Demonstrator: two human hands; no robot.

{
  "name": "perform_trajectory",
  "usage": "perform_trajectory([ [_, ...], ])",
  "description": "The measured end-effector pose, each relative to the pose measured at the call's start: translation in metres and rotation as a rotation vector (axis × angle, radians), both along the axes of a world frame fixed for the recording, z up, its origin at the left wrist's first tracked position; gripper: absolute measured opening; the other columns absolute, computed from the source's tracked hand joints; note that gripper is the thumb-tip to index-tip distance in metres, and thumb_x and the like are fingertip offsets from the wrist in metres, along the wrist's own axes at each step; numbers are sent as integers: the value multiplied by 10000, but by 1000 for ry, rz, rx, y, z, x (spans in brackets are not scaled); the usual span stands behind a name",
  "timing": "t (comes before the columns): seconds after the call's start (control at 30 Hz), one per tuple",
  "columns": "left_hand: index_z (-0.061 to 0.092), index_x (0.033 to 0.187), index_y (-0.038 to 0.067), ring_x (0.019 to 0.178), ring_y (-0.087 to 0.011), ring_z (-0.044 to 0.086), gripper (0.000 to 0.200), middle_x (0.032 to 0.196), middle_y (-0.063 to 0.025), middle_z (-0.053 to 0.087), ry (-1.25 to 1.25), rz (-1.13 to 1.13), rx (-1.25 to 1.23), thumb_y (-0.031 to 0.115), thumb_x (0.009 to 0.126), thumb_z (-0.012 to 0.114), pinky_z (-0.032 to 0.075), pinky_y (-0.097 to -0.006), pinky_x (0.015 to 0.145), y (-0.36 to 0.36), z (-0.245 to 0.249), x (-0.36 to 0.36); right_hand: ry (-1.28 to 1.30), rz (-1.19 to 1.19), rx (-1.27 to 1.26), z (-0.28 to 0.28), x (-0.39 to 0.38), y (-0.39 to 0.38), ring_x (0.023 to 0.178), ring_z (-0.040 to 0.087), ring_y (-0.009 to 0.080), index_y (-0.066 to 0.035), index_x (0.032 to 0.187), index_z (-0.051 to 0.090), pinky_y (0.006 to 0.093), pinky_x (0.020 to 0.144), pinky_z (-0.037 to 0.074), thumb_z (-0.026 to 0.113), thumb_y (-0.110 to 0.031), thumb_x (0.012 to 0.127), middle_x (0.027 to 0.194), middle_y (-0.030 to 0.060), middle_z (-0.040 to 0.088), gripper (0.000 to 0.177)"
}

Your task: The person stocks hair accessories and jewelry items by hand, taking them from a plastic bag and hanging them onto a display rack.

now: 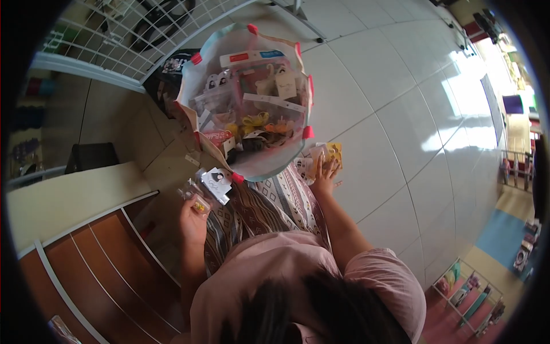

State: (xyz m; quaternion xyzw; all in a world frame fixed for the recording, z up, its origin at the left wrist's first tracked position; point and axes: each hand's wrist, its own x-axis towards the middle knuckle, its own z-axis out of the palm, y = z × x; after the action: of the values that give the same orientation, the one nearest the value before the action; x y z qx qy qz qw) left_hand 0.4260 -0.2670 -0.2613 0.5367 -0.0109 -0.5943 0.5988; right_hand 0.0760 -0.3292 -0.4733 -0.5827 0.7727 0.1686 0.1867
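Observation:
My left hand [193,221] is closed around small clear plastic packets [199,204] with something yellow inside. Beside its fingers, over my left leg, is a white card package [217,184] with a dark picture. My right hand [325,179] has its fingers spread over several packages by my right knee, among them a yellow card package [334,152] and a clear one [317,153]. In front of my knees stands a large open bag [263,167] with pink tabs along its rim. Packaged accessories fill it, including a yellow item [255,119] and white header cards [274,102].
A white wire grid rack [189,35] stands behind the bag, at the upper left. Brown panels with metal strips [109,258] are close on my left. Tiled floor [378,137] extends to the right, toward a small rack of goods [467,295].

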Motion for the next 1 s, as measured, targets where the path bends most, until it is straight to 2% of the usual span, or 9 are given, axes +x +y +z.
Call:
perform_trajectory([
  [0.13, 544, 1074, 79, 920, -180, 572, 253, 1019, -46, 577, -48, 73, -7, 129, 827, 556, 471, -330, 787, -2, 4, -6, -175, -17, -24, 4, 5, -13, 1361, -74, 447, -335, 1452, 12, 672, 1000, 237, 760, -533, 583, 1508, 147, -94, 1164],
  [0.17, 537, 1083, 76, 919, -179, 574, 263, 1031, -47, 571, -38, 84, -9, 109, 823, 556, 473, -340, 779, 0, 2, -4, -273, 54, -285, -9, 0, -14, 1357, -19, 463, -310, 1454, 82, 677, 1003, 221, 773, -444, 615, 1500, 189, -51, 1095],
  [0.3, 534, 1068, 78, 895, -182, 569, 242, 1006, -39, 568, -53, 98, 14, 89, 827, 543, 476, -354, 752, 1, -2, 13, -93, 204, -132, -11, -16, -55, 1358, 64, 444, -215, 1455, 147, 537, 1103, 113, 745, -360, 664, 1480, 231, 58, 1003],
  [0.43, 527, 1075, 88, 891, -173, 561, 245, 991, -34, 566, -84, 170, 75, 103, 831, 547, 468, -340, 755, -10, -9, 25, -181, 84, -507, -60, -43, -104, 1367, 87, 408, -210, 1454, 114, 517, 1103, 126, 825, -462, 537, 1457, 290, 65, 1188],
  [0.57, 534, 1077, 102, 982, -190, 542, 248, 1033, -36, 572, -17, 106, 159, 206, 852, 531, 409, -393, 907, -11, -31, 37, -190, -37, -385, -52, -57, -185, 1363, 102, 415, -237, 1455, 107, 518, 1087, 178, 809, -489, 547, 1470, 267, 56, 1175],
  [0.67, 532, 1048, 91, 948, -191, 558, 213, 1001, -43, 575, 104, 176, 287, 143, 842, 547, 462, -376, 825, -44, -27, 30, -177, -70, -426, -41, -61, -228, 1357, 112, 429, -272, 1453, 107, 518, 1071, 225, 810, -489, 544, 1492, 212, 54, 1170],
  [0.73, 519, 1122, 64, 1008, -228, 551, 287, 1072, -85, 572, 344, 30, 36, 177, 859, 519, 446, -390, 875, -13, -79, 74, -191, -206, -306, 2, -46, -249, 1356, 117, 431, -257, 1456, 103, 512, 1065, 243, 813, -479, 544, 1499, 183, 70, 1177],
  [0.87, 500, 1172, 23, 1075, -253, 524, 369, 1162, -112, 551, 480, -65, -61, 205, 850, 507, 402, -398, 937, -25, -93, 89, -252, -208, -627, -8, -51, -189, 1350, 184, 383, -106, 1423, 201, 459, 1068, 253, 780, -411, 641, 1475, 201, 159, 1020],
  [1.0, 498, 1186, 24, 1107, -252, 503, 410, 1195, -107, 541, 299, 32, 70, 211, 822, 509, 383, -392, 961, -39, -86, 69, -106, -815, -463, -41, -43, -91, 1217, 363, 369, -30, 1292, 392, 430, 1007, 338, 718, -260, 743, 1288, 224, 369, 679],
])
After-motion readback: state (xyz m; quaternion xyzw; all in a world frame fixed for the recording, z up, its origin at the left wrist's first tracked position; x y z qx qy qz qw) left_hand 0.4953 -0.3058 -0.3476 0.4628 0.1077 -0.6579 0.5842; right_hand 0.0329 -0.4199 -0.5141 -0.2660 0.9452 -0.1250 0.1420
